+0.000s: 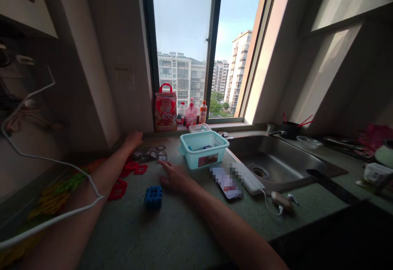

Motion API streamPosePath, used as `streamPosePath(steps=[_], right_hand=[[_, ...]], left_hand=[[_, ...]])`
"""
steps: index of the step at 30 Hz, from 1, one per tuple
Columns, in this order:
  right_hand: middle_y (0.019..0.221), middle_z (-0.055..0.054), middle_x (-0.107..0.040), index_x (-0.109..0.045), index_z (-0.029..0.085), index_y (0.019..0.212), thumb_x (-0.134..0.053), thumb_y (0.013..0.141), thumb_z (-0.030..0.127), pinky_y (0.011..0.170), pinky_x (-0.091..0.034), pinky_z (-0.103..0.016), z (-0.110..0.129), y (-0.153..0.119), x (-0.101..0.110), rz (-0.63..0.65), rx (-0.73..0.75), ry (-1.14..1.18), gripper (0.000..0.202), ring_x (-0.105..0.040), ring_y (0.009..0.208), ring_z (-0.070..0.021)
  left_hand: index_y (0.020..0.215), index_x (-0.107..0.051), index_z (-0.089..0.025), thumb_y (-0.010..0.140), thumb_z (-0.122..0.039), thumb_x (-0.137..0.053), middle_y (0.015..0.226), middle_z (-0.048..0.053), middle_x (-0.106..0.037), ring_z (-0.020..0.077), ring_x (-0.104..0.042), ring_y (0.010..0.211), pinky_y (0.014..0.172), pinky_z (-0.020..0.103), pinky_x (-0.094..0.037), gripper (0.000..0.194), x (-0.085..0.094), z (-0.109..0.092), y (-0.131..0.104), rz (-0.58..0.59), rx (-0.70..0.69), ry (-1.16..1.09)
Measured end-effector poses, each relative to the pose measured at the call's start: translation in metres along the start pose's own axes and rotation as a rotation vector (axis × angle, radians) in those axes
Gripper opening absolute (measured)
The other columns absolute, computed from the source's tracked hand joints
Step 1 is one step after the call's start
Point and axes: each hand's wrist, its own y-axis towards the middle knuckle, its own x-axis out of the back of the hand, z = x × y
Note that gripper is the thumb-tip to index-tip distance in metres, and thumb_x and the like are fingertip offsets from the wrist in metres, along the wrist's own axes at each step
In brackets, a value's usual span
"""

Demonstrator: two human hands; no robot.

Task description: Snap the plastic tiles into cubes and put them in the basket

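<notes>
The left hand (134,139) reaches near the counter's back edge; its grip cannot be made out. The right hand (175,178) is open, fingers loosely spread, at the near side of the dark lattice pieces (150,154), with no visible hold. Counter (129,233) stretches from the blue block (153,197) toward the person. One blue block, one turquoise bin (199,155), one sink (276,155); the overlapping dark pieces cannot be counted

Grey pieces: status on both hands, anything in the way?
Left hand by far side of grey pieces, grip unclear. Right hand open, fingertips at near edge. Blue block beside right hand. White cable crosses view of left forearm.
</notes>
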Motion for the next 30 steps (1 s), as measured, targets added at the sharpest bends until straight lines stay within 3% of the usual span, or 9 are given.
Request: streamPosePath(steps=[4, 9, 11, 14, 18, 21, 24, 27, 30], right_hand=[[0.161, -0.009, -0.048, -0.037, 0.028, 0.161, -0.061, 0.095, 0.035, 0.1, -0.057, -0.042, 0.001, -0.001, 0.007, -0.077, 0.028, 0.017, 0.071, -0.065, 0.124, -0.0311], [0.169, -0.01, -0.035, -0.039, 0.029, 0.16, -0.06, 0.098, 0.037, 0.091, -0.06, -0.036, 0.015, -0.012, 0.029, -0.332, 0.164, -0.069, 0.066, -0.066, 0.123, -0.0277], [0.166, -0.009, -0.04, -0.046, 0.03, 0.157, -0.059, 0.101, 0.045, 0.091, -0.059, -0.033, 0.026, -0.02, 0.04, -0.407, 0.268, -0.109, 0.059, -0.066, 0.122, -0.0261], [0.161, -0.005, -0.048, -0.061, 0.034, 0.144, -0.057, 0.104, 0.046, 0.093, -0.058, -0.031, 0.04, -0.029, 0.053, -0.487, 0.374, -0.181, 0.042, -0.068, 0.118, -0.0222], [0.153, -0.002, -0.058, -0.067, 0.035, 0.134, -0.058, 0.104, 0.043, 0.089, -0.059, -0.029, 0.049, -0.036, 0.057, -0.488, 0.439, -0.234, 0.032, -0.07, 0.108, -0.0186], [0.143, -0.005, -0.066, -0.065, 0.03, 0.133, -0.062, 0.101, 0.043, 0.09, -0.058, -0.031, 0.047, -0.041, 0.054, -0.506, 0.384, -0.093, 0.035, -0.07, 0.109, -0.0202], [0.132, -0.009, -0.07, -0.061, 0.026, 0.137, -0.068, 0.096, 0.039, 0.096, -0.057, -0.036, 0.043, -0.046, 0.051, -0.453, 0.343, 0.125, 0.043, -0.067, 0.116, -0.0234], [0.126, -0.01, -0.071, -0.063, 0.024, 0.134, -0.068, 0.096, 0.034, 0.1, -0.054, -0.041, 0.039, -0.049, 0.049, -0.305, 0.378, 0.236, 0.039, -0.064, 0.114, -0.025], [0.123, -0.01, -0.072, -0.063, 0.024, 0.133, -0.069, 0.095, 0.032, 0.099, -0.052, -0.042, 0.039, -0.05, 0.045, -0.175, 0.385, 0.269, 0.039, -0.063, 0.112, -0.0261]], left_hand=[[0.117, -0.079, -0.02, 0.092, -0.041, -0.061, 0.123, 0.01, -0.077, 0.0285, -0.07, 0.117, 0.103, 0.032, -0.049, 0.038, 0.03, -0.016, -0.046, -0.13, -0.091, -0.092], [0.102, -0.083, -0.024, 0.086, -0.057, -0.072, 0.099, 0.004, -0.082, 0.0245, -0.076, 0.089, 0.084, 0.031, -0.057, 0.038, 0.048, -0.046, -0.167, -0.399, -0.223, -0.578], [0.103, -0.081, -0.021, 0.084, -0.06, -0.074, 0.081, 0.004, -0.08, 0.0216, -0.073, 0.068, 0.063, 0.029, -0.056, 0.043, 0.049, -0.057, -0.214, -0.307, -0.241, -0.786], [0.094, -0.078, -0.019, 0.081, -0.06, -0.077, 0.069, 0.003, -0.076, 0.0196, -0.07, 0.061, 0.059, 0.027, -0.055, 0.043, 0.046, -0.063, -0.256, -0.219, -0.245, -1.048], [0.087, -0.075, -0.019, 0.088, -0.059, -0.071, 0.055, -0.001, -0.065, 0.0144, -0.059, 0.049, 0.052, 0.025, -0.048, 0.041, 0.032, -0.048, -0.265, -0.149, -0.304, -1.093], [0.102, -0.077, -0.019, 0.092, -0.061, -0.063, 0.058, -0.002, -0.063, 0.0138, -0.057, 0.051, 0.054, 0.026, -0.045, 0.045, 0.024, -0.028, -0.26, -0.209, -0.469, -0.845], [0.122, -0.072, -0.021, 0.085, -0.066, -0.07, 0.083, 0.003, -0.071, 0.0192, -0.065, 0.073, 0.071, 0.031, -0.051, 0.058, 0.022, -0.015, -0.257, -0.251, -0.633, -0.539], [0.122, -0.07, -0.021, 0.072, -0.075, -0.077, 0.105, 0.009, -0.071, 0.0278, -0.065, 0.099, 0.088, 0.038, -0.051, 0.074, 0.019, -0.012, -0.254, -0.142, -0.694, -0.329], [0.112, -0.072, -0.021, 0.063, -0.079, -0.081, 0.104, 0.008, -0.072, 0.0292, -0.064, 0.1, 0.091, 0.04, -0.048, 0.076, 0.011, -0.014, -0.252, -0.009, -0.721, -0.255]])
